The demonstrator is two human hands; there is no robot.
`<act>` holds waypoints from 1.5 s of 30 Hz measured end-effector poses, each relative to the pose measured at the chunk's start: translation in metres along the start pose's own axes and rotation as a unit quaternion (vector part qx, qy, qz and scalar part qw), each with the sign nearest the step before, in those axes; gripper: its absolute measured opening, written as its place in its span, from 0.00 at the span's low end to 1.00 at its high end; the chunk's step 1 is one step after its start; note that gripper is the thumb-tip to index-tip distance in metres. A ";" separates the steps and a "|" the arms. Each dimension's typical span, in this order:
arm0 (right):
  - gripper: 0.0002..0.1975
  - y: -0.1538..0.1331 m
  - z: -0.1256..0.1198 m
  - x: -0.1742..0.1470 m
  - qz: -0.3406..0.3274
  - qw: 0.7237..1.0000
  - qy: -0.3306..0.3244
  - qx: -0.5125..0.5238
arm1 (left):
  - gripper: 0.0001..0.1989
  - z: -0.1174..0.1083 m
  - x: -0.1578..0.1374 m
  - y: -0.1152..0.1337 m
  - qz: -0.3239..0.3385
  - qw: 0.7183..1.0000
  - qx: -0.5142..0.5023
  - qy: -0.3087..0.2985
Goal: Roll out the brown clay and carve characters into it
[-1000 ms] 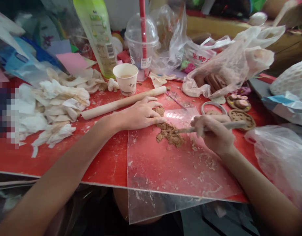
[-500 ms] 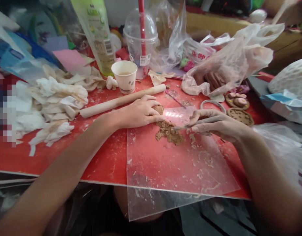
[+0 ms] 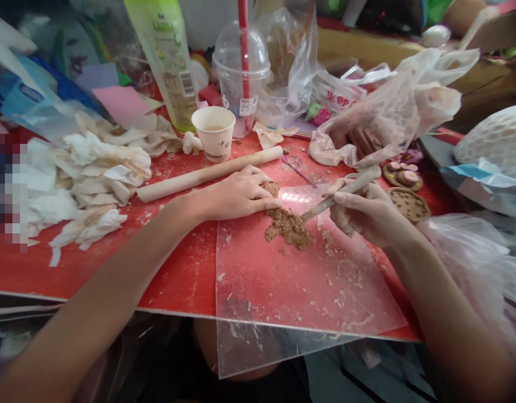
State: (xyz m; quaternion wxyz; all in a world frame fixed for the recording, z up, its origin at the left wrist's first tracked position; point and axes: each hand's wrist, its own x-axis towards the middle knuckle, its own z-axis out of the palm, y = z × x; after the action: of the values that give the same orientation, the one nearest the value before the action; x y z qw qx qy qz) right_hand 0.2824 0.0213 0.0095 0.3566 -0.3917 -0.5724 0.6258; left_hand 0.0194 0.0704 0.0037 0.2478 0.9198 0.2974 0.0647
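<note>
My left hand (image 3: 241,195) rests on the clear plastic sheet's far edge, thumb and fingers around a lump of brown clay (image 3: 272,189). Just nearer to me, a rough, crumbly patch of brown clay (image 3: 288,228) lies on the clear sheet (image 3: 283,285). In my right hand (image 3: 362,212) is a flat, greyish clay modelling tool (image 3: 354,183), slanted down to the left. Its tip touches the right side of the patch. Partly hidden behind that hand is a ring (image 3: 352,176).
A rolling pin (image 3: 207,174) lies behind my left hand, with a paper cup (image 3: 214,134) and lidded plastic cup (image 3: 241,84) beyond. Crumpled tissues (image 3: 102,168) cover the left. Round clay pieces (image 3: 409,204) and a plastic bag (image 3: 379,123) sit to the right.
The modelling tool has swung up in my right hand and now shows at full length, its upper end pointing right. My left hand has stayed in place on the clay.
</note>
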 end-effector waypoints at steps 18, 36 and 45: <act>0.14 0.003 0.015 0.006 -0.042 0.994 0.104 0.003 | 0.18 0.000 0.001 0.003 -0.023 1.000 -0.008 0.003; 0.13 0.007 -0.006 0.010 0.044 0.989 0.143 -0.023 | 0.18 -0.001 0.001 0.002 -0.032 0.999 -0.005 -0.003; 0.15 0.009 0.014 0.011 0.036 0.993 0.109 0.016 | 0.18 0.000 0.000 0.001 -0.022 1.000 -0.010 0.002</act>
State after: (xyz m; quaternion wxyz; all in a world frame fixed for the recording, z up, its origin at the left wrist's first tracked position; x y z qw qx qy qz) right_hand 0.2650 0.0239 -0.0001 0.3999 -0.4722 -0.5054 0.6013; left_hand 0.0204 0.0697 0.0049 0.2574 0.9105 0.3173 0.0640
